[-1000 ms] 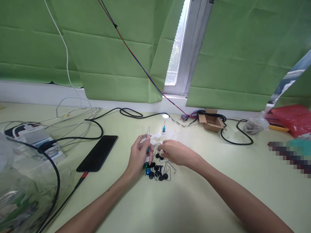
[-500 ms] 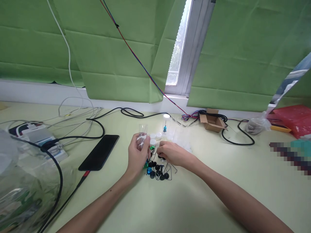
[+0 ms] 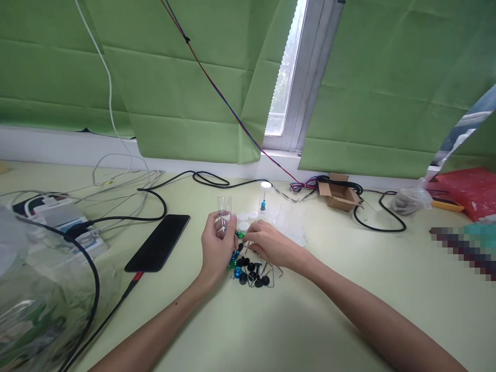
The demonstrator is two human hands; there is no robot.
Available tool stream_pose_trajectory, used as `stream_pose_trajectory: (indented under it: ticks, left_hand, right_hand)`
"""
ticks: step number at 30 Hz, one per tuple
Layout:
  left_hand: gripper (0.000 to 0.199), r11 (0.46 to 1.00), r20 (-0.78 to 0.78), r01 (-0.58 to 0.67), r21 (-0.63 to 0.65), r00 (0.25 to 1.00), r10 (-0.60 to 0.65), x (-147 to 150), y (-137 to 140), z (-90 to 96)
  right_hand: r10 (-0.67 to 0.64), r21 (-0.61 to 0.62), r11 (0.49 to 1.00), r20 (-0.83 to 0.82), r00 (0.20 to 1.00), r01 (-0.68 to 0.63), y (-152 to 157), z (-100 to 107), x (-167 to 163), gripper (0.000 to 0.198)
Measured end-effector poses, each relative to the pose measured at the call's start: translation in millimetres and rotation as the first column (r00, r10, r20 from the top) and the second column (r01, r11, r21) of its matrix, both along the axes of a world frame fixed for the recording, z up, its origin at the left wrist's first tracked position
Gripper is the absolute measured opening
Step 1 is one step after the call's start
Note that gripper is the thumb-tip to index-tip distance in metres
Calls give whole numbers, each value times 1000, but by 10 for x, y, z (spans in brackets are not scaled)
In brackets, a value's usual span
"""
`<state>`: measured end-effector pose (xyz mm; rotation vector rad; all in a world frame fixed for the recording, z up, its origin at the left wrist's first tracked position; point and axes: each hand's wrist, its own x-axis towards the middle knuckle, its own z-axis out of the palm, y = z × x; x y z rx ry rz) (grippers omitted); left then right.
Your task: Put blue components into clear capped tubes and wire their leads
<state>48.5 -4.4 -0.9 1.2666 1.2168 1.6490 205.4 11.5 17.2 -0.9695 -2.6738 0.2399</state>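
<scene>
A clear plastic tube point(image 3: 224, 205), its mouth upward, is gripped in my left hand point(image 3: 217, 245). Close beside it, my right hand point(image 3: 267, 243) has its fingers bent together at the pile of small parts; what they pinch, if anything, is hidden. Under and in front of it lie several black knobs point(image 3: 243, 279), a blue metal piece point(image 3: 237, 272), green pieces point(image 3: 241, 234) and bent metal hex keys point(image 3: 280, 271). White round caps point(image 3: 244, 226) rest behind the pile. A capped clear tube point(image 3: 265, 194) with a blue-based needle-like part inside stands farther back.
Left of my hands lies a black phone point(image 3: 158, 243) with a cable plugged in. An open cardboard box point(image 3: 339, 199) and black cable sit at the back right. A power strip point(image 3: 73, 225) and clear plastic bag point(image 3: 34, 310) occupy the left; a red bag point(image 3: 468, 191) is far right.
My right hand has shifted left and slightly up, toward the green pieces near my left hand. My left hand, with the clear tube, has moved slightly left.
</scene>
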Motion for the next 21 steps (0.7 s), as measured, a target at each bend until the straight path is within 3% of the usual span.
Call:
stream_pose_trajectory:
  ticks: [7,13,21]
  left_hand:
    - [28,999,-39,40,-11,998,-40,4,8,-44]
    - [28,997,0,79,-18,997,-79,5,-3,-38]
    - [26,999,-14,48,9,999,-48,2,0,10]
  right_hand:
    - [11,-21,1000,33,999,-10,18,-82,-17,15]
    - [-8,-38,999,26,1000,9,10,-28,-8,17]
    - [92,-177,979,-68,993,-103,-52,36,-49,12]
